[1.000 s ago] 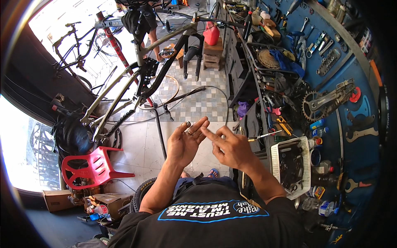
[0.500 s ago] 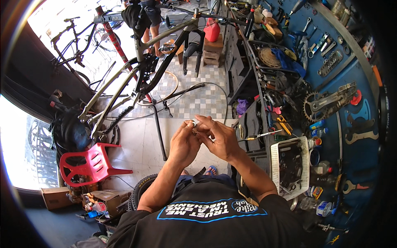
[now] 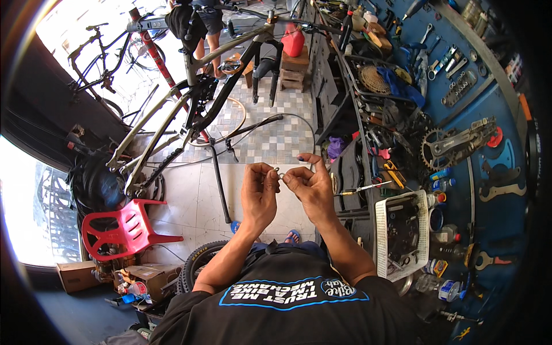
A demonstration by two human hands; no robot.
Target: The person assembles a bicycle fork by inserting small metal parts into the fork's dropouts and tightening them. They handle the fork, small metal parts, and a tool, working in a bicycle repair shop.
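Observation:
My left hand [image 3: 259, 195] is closed in a pinch on a small metal ring-like part [image 3: 280, 173]; its exact kind is too small to make out. The thumb and a finger of my right hand [image 3: 312, 187] pinch the same part from the other side. My right index finger is raised, with a dark mark at its tip. Both hands are in front of my chest, above the pale tiled floor. Beyond them to the left, a bicycle frame [image 3: 230, 89] with a fork hangs on a red work stand [image 3: 150, 49].
To the right, a white plastic basket [image 3: 379, 230] holds small metal parts beside a tool-covered blue wall [image 3: 460, 123]. A screwdriver [image 3: 365, 188] lies near my right hand. At left are a red plastic chair [image 3: 132, 221] and a tyre [image 3: 192, 261]. Another person's legs [image 3: 213, 46] show behind the frame.
My hands have drawn slightly apart, with the small ring-like part between their fingertips. My right index finger has lifted away, and my left hand has turned more upright.

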